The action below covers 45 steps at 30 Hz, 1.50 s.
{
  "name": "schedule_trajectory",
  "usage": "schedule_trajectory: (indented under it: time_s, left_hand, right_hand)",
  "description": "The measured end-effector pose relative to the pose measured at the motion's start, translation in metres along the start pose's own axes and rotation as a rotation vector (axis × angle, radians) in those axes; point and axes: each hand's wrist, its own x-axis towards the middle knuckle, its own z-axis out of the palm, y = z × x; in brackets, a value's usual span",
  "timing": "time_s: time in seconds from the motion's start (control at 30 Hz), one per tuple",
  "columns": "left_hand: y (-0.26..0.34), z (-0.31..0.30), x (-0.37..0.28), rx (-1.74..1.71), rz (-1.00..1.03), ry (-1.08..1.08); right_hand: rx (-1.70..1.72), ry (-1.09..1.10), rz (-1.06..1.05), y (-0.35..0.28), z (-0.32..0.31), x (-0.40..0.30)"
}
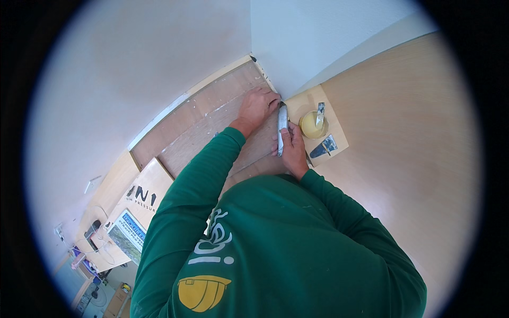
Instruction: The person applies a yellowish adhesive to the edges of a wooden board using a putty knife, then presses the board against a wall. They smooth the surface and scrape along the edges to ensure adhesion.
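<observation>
A silver utility knife [282, 123] lies in my right hand [293, 149], its tip pointing away from me towards the wall corner. Close by that tip, my left hand [258, 105] rests with bent fingers at the edge of the recessed wooden panel [206, 135]. Whether those fingers pinch anything is hidden. White flecks mark the panel. On the light wooden ledge [332, 153] to the right stands a round tub of yellowish paste [308, 125], with a smeared flat strip [320, 113] standing in it. A stained putty knife [324, 146] lies on the ledge beside the tub.
White walls [199, 35] meet at the corner ahead. A large wood-grain panel [397, 111] takes up the right. At left are a printed wooden board [135, 190], a newspaper [129, 234] and a black device with cords [93, 230]. A cardboard box [117, 300] sits lower down.
</observation>
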Motion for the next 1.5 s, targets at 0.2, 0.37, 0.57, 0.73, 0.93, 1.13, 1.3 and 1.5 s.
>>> schedule_trajectory:
  time_s: [0.2, 0.37, 0.57, 0.73, 0.93, 1.13, 1.3, 1.5]
  left_hand:
    - [-0.003, -0.001, 0.001, -0.061, 0.014, -0.002]
    - [-0.001, -0.002, 0.002, -0.059, -0.011, -0.032]
    - [-0.002, -0.002, 0.003, -0.093, -0.022, -0.026]
    - [-0.004, -0.002, 0.004, -0.115, -0.033, -0.017]
    - [0.000, -0.002, 0.004, -0.093, -0.051, -0.036]
    - [-0.002, -0.001, 0.001, -0.099, -0.054, -0.045]
    - [-0.006, -0.005, 0.003, -0.128, -0.052, -0.085]
    - [-0.001, -0.009, 0.004, -0.150, -0.077, -0.088]
  right_hand:
    - [0.213, -0.029, 0.078, 0.002, -0.004, 0.000]
    - [0.198, -0.042, 0.054, 0.004, -0.004, 0.000]
    - [0.115, -0.038, -0.005, 0.004, -0.003, -0.001]
    - [0.028, -0.011, -0.036, 0.004, -0.004, -0.002]
    - [0.030, -0.011, -0.053, 0.006, -0.006, -0.004]
    - [-0.071, -0.023, -0.127, 0.003, -0.004, -0.006]
    - [-0.103, -0.007, -0.156, 0.004, -0.003, -0.007]
    - [-0.035, 0.060, -0.068, -0.001, -0.003, -0.007]
